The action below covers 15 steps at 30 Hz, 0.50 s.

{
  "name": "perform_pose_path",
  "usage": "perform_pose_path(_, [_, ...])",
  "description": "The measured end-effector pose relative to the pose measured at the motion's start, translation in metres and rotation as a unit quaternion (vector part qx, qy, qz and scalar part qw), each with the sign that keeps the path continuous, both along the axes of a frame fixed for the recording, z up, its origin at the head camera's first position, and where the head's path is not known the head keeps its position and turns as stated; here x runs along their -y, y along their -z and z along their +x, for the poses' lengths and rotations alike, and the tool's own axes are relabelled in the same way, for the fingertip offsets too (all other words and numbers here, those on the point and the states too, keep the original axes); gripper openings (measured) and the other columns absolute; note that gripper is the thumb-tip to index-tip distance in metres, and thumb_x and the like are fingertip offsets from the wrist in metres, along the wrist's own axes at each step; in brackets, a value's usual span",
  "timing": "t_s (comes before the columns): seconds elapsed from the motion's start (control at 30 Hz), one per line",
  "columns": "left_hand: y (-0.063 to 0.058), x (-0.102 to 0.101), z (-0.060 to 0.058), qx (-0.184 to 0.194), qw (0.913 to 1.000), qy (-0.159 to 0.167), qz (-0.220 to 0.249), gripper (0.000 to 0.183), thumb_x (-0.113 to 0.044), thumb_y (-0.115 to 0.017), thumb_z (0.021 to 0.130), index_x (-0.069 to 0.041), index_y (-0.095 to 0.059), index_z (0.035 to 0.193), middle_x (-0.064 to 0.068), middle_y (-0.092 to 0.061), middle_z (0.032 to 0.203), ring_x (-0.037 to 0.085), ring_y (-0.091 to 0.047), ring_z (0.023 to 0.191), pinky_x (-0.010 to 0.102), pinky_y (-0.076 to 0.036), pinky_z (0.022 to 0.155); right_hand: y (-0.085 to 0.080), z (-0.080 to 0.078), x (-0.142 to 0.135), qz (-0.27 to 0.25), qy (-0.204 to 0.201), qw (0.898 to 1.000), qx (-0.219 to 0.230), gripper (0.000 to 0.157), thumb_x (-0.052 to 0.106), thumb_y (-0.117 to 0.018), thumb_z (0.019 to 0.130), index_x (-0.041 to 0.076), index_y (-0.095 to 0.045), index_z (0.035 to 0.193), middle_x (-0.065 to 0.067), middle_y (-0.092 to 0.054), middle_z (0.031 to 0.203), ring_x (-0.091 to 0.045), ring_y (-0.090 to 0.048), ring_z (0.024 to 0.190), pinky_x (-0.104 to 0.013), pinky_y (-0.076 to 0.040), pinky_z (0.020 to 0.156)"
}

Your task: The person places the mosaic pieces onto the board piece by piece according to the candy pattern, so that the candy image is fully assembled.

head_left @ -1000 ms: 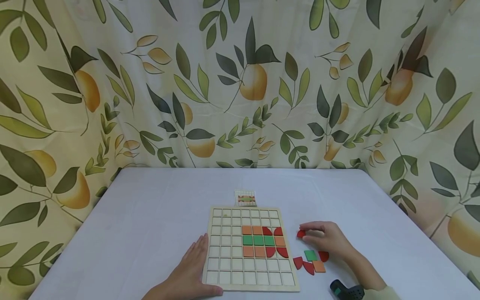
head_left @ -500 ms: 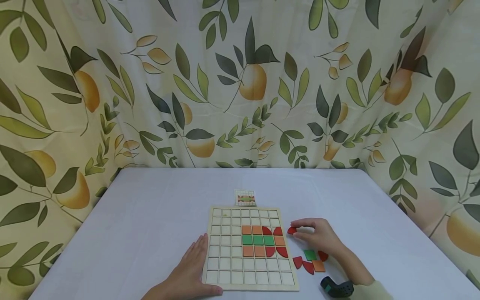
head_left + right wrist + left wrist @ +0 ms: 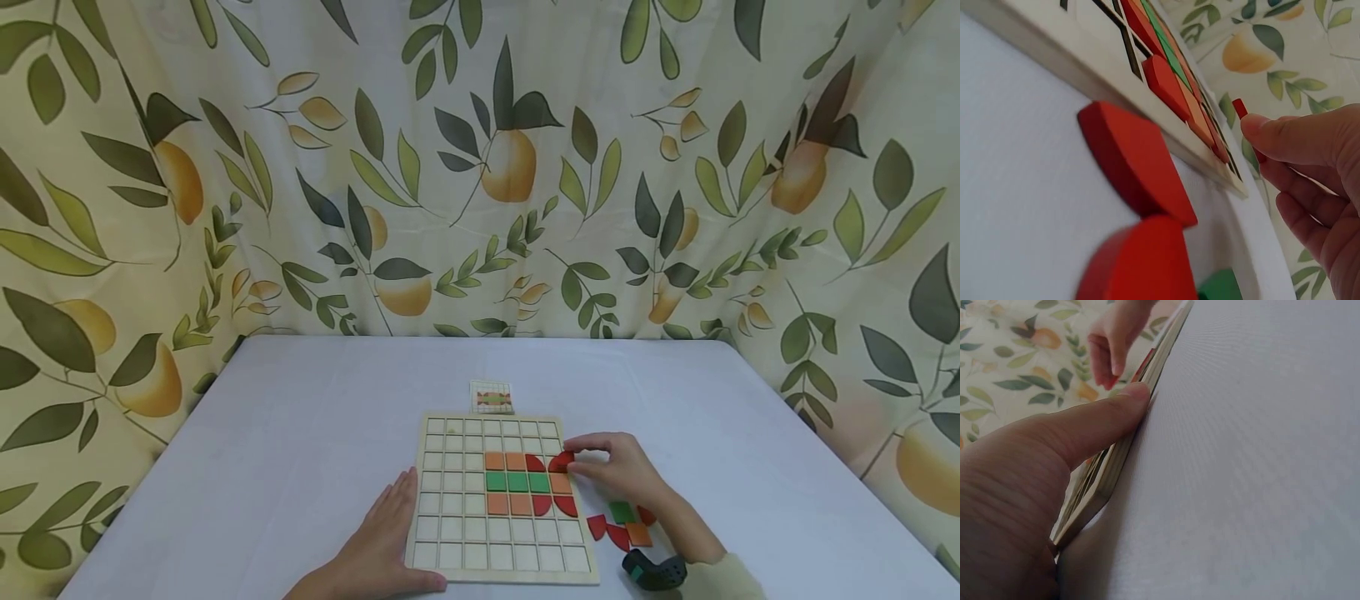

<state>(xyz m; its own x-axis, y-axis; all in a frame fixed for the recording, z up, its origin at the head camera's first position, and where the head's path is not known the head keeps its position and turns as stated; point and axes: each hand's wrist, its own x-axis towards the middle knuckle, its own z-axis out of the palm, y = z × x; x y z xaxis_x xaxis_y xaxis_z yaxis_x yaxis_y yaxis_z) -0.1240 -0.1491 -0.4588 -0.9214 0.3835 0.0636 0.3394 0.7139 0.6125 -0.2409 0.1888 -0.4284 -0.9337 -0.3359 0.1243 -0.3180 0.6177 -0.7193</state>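
Note:
My right hand (image 3: 626, 475) pinches a red quarter-circle tile (image 3: 1239, 107) between thumb and fingertips, over the right edge of a wooden grid board (image 3: 450, 575). In the head view that tile overlaps a red tile in the board's upper right. Orange squares (image 3: 496, 503), green squares (image 3: 517, 482) and red quarter-circles (image 3: 542, 505) fill three rows of cells on the right side. My left hand (image 3: 375, 533) lies along the board's left edge, fingers straight; its thumb (image 3: 1100, 425) touches the near edge.
Beside the board's right edge lie loose tiles: several red quarter-circles (image 3: 618, 536), a green square (image 3: 621, 512) and an orange square (image 3: 638, 534). A small pattern card (image 3: 492, 387) sits behind the board on the white-covered table (image 3: 322, 417). A leaf-patterned curtain (image 3: 450, 250) hangs behind.
My right hand has carried the red quarter-circle tile leftward, from beside the board to its right edge. My left hand and the board have stayed in place.

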Motion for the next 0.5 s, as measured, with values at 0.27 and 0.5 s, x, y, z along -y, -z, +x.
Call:
perform_pose_path(0.27, [0.000, 0.000, 0.000, -0.005, 1.0000, -0.001, -0.006, 0.131, -0.072, -0.064, 0.062, 0.009, -0.002, 0.143, 0.022, -0.007, 0.150, 0.032, -0.003, 0.138, 0.049, -0.006, 0.107, -0.001, -0.002, 0.012, -0.013, -0.022, 1.000, -0.015, 0.027, 0.017, -0.076, 0.077, 0.009, -0.072, 0.102, 0.002, -0.068, 0.096, -0.022, -0.058, 0.100, -0.050, -0.043, 0.088])
perform_pose_path(0.5, [0.002, 0.000, -0.001, -0.006, 1.0000, -0.003, -0.004, 0.130, -0.072, -0.065, 0.062, 0.008, -0.003, 0.143, 0.022, -0.006, 0.150, 0.031, -0.002, 0.138, 0.047, -0.006, 0.108, -0.003, -0.003, 0.020, -0.026, -0.034, 0.999, -0.009, 0.028, 0.020, -0.076, 0.077, 0.009, -0.072, 0.102, 0.002, -0.068, 0.095, -0.022, -0.058, 0.100, -0.052, -0.042, 0.088])
